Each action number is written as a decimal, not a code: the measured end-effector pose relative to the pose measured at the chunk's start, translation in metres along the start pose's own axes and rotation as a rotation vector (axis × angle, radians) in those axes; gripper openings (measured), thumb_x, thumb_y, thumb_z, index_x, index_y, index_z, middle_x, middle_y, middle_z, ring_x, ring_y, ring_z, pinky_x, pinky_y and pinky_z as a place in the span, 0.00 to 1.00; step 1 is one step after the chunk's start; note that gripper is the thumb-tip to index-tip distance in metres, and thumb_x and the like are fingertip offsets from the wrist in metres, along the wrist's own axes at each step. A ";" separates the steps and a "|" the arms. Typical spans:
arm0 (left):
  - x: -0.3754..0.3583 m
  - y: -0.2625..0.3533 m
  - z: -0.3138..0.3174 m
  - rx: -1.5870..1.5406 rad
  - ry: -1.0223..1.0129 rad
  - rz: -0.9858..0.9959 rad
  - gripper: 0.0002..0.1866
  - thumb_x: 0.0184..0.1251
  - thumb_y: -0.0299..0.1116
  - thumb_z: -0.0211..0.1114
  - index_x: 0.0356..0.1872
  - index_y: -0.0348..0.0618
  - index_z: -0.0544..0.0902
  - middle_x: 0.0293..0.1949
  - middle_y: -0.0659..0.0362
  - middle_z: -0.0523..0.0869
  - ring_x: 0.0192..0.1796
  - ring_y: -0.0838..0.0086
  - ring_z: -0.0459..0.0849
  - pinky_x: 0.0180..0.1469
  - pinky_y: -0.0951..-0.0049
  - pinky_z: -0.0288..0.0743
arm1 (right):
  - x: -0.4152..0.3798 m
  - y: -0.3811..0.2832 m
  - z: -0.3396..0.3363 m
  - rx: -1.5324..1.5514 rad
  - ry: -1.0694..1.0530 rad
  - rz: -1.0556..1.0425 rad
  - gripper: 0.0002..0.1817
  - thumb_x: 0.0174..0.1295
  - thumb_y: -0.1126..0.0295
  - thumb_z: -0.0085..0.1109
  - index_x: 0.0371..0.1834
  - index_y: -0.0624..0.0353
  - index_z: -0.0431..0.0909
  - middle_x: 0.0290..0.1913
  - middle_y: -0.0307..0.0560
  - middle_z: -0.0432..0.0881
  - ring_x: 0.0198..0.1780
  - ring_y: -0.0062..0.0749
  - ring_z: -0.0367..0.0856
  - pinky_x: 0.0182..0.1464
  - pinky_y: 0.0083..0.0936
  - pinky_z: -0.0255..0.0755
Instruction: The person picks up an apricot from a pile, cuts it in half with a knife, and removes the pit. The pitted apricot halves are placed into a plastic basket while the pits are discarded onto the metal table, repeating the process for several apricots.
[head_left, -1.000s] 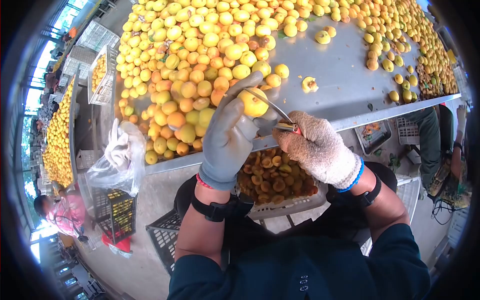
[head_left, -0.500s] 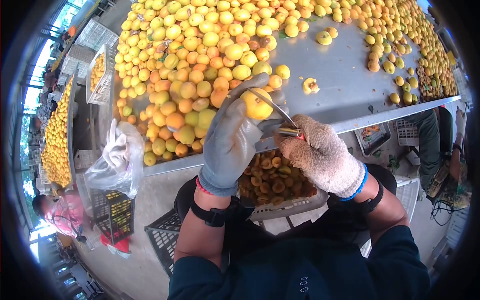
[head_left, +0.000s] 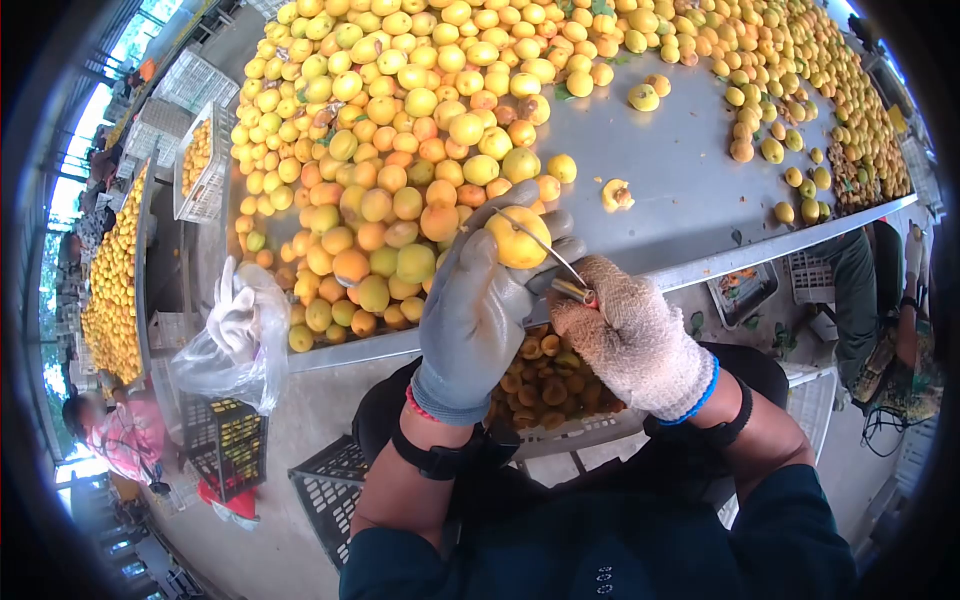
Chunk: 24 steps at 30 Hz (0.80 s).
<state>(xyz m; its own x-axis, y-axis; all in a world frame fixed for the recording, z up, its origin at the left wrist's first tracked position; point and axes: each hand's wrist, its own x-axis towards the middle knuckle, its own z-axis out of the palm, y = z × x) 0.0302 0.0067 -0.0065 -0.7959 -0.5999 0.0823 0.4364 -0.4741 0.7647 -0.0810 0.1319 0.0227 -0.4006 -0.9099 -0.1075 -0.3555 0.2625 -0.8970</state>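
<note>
My left hand, in a grey coated glove, is wrapped round a yellow apricot just over the table's near edge. My right hand, in a fuzzy pale glove, closes on the handle of a small knife. Its thin, curved blade reaches across the front of the apricot; whether it is cutting in cannot be made out. Most of the handle is hidden in my fist. Below both hands, between my knees, a crate holds halved apricots.
The metal table carries a large heap of apricots and a cut piece. A plastic bag with a white glove hangs at its left edge. Black crates stand on the floor. A person in pink is at far left.
Both hands, with the apricot and knife, have come slightly down and nearer to me. The blade still lies across the fruit. The camera view has shifted a little.
</note>
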 end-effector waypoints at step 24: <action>0.005 0.001 0.004 0.079 0.055 -0.080 0.26 0.84 0.44 0.45 0.68 0.32 0.68 0.66 0.48 0.75 0.59 0.57 0.84 0.63 0.55 0.78 | 0.003 0.001 -0.007 0.697 -0.347 0.320 0.09 0.72 0.61 0.58 0.39 0.54 0.78 0.25 0.31 0.71 0.25 0.12 0.65 0.26 0.16 0.60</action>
<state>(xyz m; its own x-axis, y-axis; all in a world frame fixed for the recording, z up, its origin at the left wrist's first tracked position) 0.0249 0.0056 -0.0028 -0.8013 -0.5981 -0.0145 0.3367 -0.4709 0.8154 -0.0884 0.1315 0.0240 -0.0700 -0.9022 -0.4256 0.3795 0.3705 -0.8478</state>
